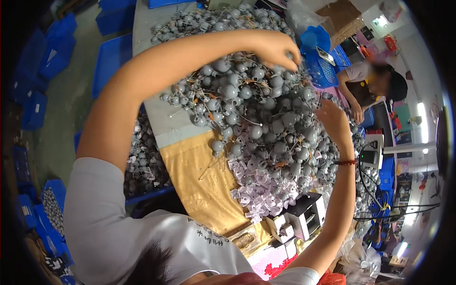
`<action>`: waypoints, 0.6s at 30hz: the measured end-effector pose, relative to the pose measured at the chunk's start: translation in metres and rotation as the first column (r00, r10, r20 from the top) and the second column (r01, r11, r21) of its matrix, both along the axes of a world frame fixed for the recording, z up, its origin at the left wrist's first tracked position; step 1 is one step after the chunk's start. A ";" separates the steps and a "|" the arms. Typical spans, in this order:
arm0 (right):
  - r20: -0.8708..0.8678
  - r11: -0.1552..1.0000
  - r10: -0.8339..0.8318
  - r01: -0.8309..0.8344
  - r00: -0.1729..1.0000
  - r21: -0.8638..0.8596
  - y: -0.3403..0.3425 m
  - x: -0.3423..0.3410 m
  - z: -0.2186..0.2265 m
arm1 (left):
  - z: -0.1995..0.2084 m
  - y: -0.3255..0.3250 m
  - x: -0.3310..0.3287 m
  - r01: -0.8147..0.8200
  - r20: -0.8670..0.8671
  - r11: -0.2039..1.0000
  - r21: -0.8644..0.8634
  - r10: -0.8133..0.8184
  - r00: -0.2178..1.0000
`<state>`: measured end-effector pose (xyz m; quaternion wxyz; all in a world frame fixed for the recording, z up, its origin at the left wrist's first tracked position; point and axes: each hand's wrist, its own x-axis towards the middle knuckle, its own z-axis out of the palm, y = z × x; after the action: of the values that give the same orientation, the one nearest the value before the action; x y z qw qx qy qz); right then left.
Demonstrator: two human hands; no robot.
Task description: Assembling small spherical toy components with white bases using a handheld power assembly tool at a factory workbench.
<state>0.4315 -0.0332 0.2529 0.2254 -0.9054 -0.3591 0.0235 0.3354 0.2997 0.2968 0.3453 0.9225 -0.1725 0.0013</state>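
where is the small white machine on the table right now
In the head view the small white machine sits low and right of centre, at the near edge of the grey parts heap, just left of the person's right forearm.

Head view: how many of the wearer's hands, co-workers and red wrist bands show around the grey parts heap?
wearer's hands: 2, left hand and right hand
co-worker: 1
red wrist band: 1
Total: 4
The grey parts heap holds too many pieces to count.

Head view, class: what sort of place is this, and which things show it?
Probably a small factory or assembly workshop: a huge heap of grey parts covers the table, blue bins line the floor, and another person works nearby.
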 end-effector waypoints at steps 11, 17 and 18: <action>-0.116 0.996 0.074 -0.080 0.990 -0.046 0.216 0.110 -0.064 | -0.210 0.073 -0.070 -0.693 -0.528 0.566 -0.446 0.459 0.715; -0.273 0.943 0.175 -0.241 0.946 -0.229 0.241 0.087 -0.057 | -0.220 0.050 -0.013 -0.622 -0.474 0.243 -0.744 0.464 0.748; -0.340 0.967 0.137 -0.200 0.930 -0.156 0.240 0.089 -0.064 | -0.218 0.049 -0.009 -0.575 -0.459 0.206 -0.792 0.419 0.783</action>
<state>0.5208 0.2064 0.1886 0.1926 -0.8717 -0.3896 0.2262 0.3262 0.3486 0.0793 0.7790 0.5815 0.1886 0.1393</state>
